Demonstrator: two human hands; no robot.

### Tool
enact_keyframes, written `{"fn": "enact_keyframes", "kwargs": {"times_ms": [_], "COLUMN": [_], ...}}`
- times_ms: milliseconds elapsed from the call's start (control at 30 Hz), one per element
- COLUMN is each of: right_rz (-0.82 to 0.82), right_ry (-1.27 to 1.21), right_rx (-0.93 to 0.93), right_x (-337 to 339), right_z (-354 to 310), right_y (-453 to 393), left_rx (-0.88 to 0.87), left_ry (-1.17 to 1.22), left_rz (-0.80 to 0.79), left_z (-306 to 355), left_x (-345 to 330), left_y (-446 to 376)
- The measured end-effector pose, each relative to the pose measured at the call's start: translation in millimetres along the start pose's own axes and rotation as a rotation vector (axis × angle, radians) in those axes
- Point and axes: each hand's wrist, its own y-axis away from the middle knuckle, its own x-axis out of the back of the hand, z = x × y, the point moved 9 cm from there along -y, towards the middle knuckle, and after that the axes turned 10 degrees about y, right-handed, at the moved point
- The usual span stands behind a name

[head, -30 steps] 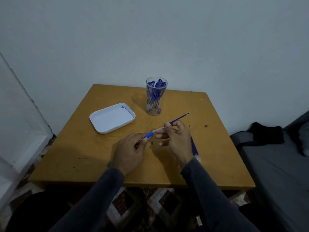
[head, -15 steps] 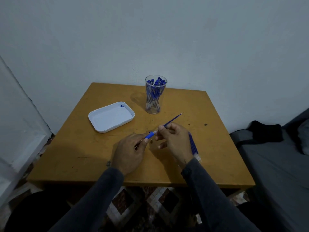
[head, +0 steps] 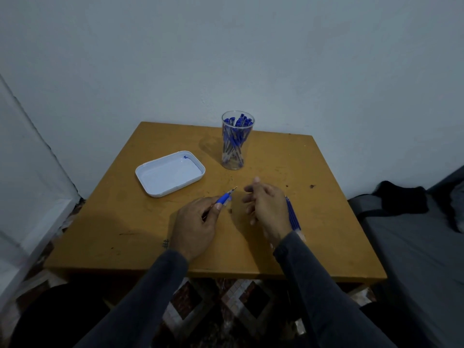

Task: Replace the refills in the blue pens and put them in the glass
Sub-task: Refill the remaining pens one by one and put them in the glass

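My left hand (head: 194,226) grips a blue pen (head: 224,199) by its barrel, its grip and metal tip pointing up and to the right. My right hand (head: 267,208) hovers just right of the tip with its fingers loosely curled, and nothing shows in them. A bundle of blue refills (head: 293,216) lies on the table right of that hand, partly hidden by the wrist. At the back of the table stands a clear glass (head: 237,146) holding several blue pens.
A white tray (head: 170,173) with a blue ink spot sits at the left of the yellow wooden table (head: 125,222). A tiny dark piece (head: 230,210) lies between my hands. A grey bed (head: 414,247) with dark cloth borders the table's right side.
The long refill that stuck out of the pen between my hands has slid in, leaving only the tip showing. My right hand has let go and drawn slightly to the right.
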Motion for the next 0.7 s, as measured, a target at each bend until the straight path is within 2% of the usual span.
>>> {"fn": "enact_keyframes", "kwargs": {"times_ms": [67, 167, 400, 500, 633, 700], "right_rz": [0.067, -0.074, -0.083, -0.082, -0.102, -0.142], "right_ry": [0.289, 0.628, 0.827, 0.579, -0.046, -0.152], "right_rx": [0.068, 0.179, 0.273, 0.224, 0.073, 0.062], "right_x": [2.2, -22.7, -43.1, -28.8, -8.7, -6.8], "right_z": [3.0, 1.1, -3.0, -4.3, 0.7, -0.3], "right_y": [-7.6, -6.8, -7.0, -7.1, -3.2, -1.8], "left_rx": [0.000, 0.009, 0.019, 0.013, 0.013, 0.013], "left_ry": [0.012, 0.015, -0.030, -0.047, -0.083, -0.083], "left_rz": [0.015, 0.032, -0.011, -0.016, -0.029, -0.028], "left_z": [1.3, 1.2, -4.3, -3.5, -3.8, -3.8], "left_x": [1.5, 3.4, -1.0, -0.5, -2.2, -2.9], "left_y": [-0.1, -0.1, -0.5, -0.3, 0.2, 0.3]}}
